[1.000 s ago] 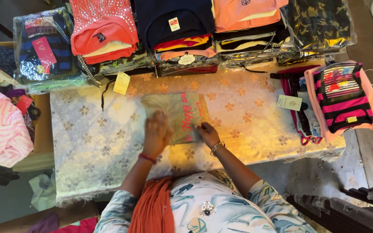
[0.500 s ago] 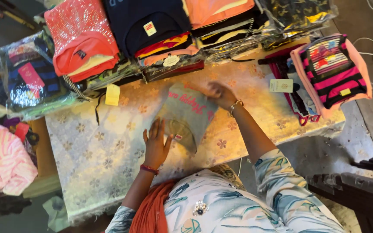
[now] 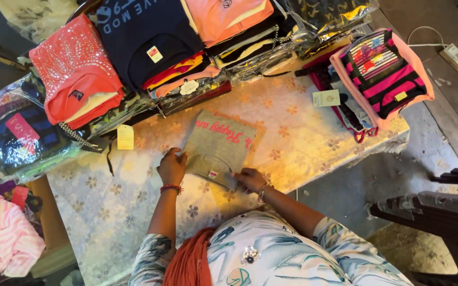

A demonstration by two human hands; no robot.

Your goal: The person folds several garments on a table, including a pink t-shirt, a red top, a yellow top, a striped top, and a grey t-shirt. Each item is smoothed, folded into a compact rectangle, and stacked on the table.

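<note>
A folded grey T-shirt (image 3: 221,145) with pink lettering lies on the floral table cover (image 3: 107,212). My left hand (image 3: 172,167) grips its near left edge, fingers curled over the fabric. My right hand (image 3: 249,179) presses on the near right corner by the collar, fingers flat on the cloth. Both wrists wear bangles.
Folded garments line the far edge: a coral sequinned top (image 3: 78,74), a navy shirt (image 3: 144,37), a peach top (image 3: 229,16), bagged clothes (image 3: 22,132). A pink striped top (image 3: 385,69) lies at the right, pink striped cloth (image 3: 1,238) at the left. Bare floor and a dark chair (image 3: 436,212) are to the right.
My right hand has come back from the shirt's far edge to its near corner. The shirt now lies squarer and more tightly folded. The view has shifted.
</note>
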